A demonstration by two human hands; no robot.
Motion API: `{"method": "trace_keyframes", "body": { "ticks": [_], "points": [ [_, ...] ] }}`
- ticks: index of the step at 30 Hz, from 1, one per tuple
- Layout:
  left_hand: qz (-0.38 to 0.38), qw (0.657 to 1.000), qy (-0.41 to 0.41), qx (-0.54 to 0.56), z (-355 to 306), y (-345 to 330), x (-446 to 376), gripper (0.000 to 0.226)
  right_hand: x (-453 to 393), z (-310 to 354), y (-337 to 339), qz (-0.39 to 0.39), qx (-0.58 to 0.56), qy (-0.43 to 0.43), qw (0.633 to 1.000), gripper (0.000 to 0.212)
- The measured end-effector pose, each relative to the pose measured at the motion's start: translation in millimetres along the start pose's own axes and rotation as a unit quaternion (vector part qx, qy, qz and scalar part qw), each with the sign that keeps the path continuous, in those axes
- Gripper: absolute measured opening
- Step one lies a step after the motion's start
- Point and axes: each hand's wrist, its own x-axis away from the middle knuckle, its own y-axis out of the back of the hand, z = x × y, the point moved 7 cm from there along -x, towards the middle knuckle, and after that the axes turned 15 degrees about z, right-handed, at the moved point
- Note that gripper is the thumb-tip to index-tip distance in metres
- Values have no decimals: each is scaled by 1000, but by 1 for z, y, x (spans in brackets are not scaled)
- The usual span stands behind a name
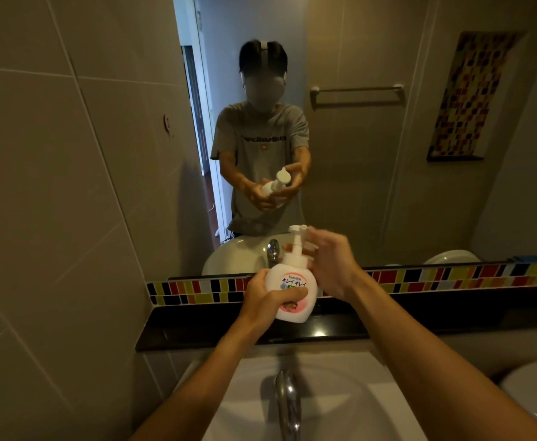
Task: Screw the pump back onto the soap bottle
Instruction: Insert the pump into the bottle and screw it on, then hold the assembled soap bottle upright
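A white soap bottle with a pink label is held upright in front of the mirror, above the black ledge. My left hand wraps around its body from the left, the thumb across the label. The white pump sits on the bottle's neck, its nozzle head at the top. My right hand is at the pump's right side, fingers curled toward the collar and stem; whether they grip it is hidden by the back of the hand.
A chrome tap rises over the white sink below my arms. A black ledge and a coloured tile strip run under the mirror. A tiled wall stands at left, a toilet at lower right.
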Motion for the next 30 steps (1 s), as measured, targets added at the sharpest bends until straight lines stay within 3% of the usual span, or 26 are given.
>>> {"method": "trace_keyframes", "body": {
  "ticks": [2,5,13,30],
  "points": [
    [33,999,3,19,-3,-4,1,52,-2,4,3,6,-75,-2,997,54],
    [51,999,6,12,-3,-10,0,51,-6,6,-1,26,-55,-17,998,50],
    [-1,1000,-9,5,0,-16,-2,51,-8,10,-6,43,-40,-21,998,48],
    [78,992,-8,99,14,-20,-5,56,1,8,-4,38,-33,-17,999,51]
  ]
}}
